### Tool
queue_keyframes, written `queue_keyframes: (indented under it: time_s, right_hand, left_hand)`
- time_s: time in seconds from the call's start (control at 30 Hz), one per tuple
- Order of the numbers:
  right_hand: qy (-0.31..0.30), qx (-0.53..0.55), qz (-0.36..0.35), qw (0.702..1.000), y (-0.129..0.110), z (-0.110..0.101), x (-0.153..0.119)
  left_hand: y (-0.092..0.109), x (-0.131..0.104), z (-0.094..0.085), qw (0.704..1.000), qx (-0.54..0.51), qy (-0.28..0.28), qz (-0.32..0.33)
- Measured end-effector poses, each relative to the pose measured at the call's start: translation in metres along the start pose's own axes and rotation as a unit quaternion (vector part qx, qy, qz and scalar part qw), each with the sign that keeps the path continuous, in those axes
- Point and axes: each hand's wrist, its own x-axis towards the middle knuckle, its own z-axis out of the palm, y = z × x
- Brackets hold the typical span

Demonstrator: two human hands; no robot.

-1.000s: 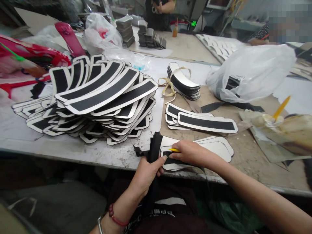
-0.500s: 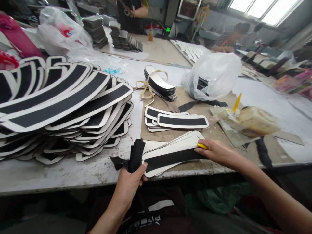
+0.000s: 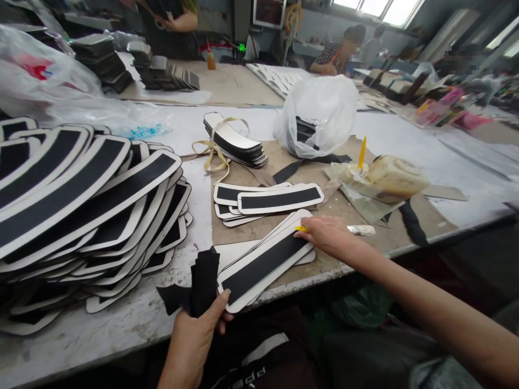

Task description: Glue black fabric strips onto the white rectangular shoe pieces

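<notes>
My left hand [image 3: 198, 335] pinches the near corner of a long white panel [image 3: 279, 237], thumb on top and fingers partly hidden beneath. Along the panel's middle lies a black strip [image 3: 259, 265]. A bundle of black fabric strips [image 3: 205, 281] rises beside my left hand; whether that hand also grips it, I cannot tell. My right hand [image 3: 330, 235] is closed around a brush [image 3: 362, 230] with a yellow handle and pale bristles, its fingertips at the panel's far end. More white panels [image 3: 239, 251] are fanned out underneath.
A large pile of black-and-white panels [image 3: 121, 216] fills the left. Beyond my hands lie finished-looking panels [image 3: 279, 200], a tied stack [image 3: 237, 141], a white plastic bag [image 3: 320, 113] and a glue-stained container [image 3: 393, 178]. A person [image 3: 170, 27] stands across the table.
The view has swung right, so things appear farther left. The held panel has tilted more steeply, its far end raised away from me. The brush bristles now show past my right hand.
</notes>
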Motion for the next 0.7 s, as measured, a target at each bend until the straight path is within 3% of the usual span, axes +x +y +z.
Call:
queue_keyframes:
  time_s: [0.17,0.53,0.7]
  right_hand:
    - [-0.004,0.002,-0.012,1.0,0.002,0.001,0.007]
    - [-0.007,0.006,-0.016,1.0,0.012,0.007,0.017]
    - [0.05,0.004,0.043,0.998,0.03,0.001,0.003]
  left_hand:
    - [0.005,-0.001,0.0,1.0,0.005,-0.013,0.0]
    - [-0.009,0.005,-0.004,0.999,0.024,-0.02,0.012]
    - [-0.01,0.006,-0.004,1.0,0.001,-0.01,0.0]
